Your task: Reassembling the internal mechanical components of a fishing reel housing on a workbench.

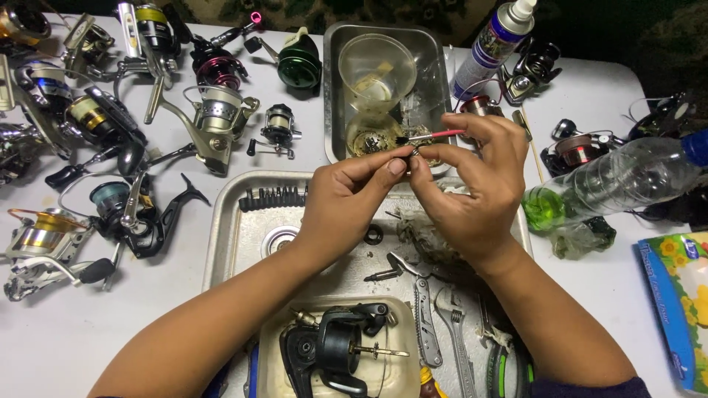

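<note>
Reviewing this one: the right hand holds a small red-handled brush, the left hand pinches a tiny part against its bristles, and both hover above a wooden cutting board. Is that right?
Not quite. In the head view, the right hand holds the small red-handled brush and the left hand pinches a tiny part at its bristles, but below them lies a metal tray, not a wooden cutting board.

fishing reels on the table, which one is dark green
The round dark green reel at the top, just left of the small metal tray; the other reels are silver, black, gold or red.

Reels (pixel 110 125) crowd left; bottle (pixel 619 180) blocks right.
</note>
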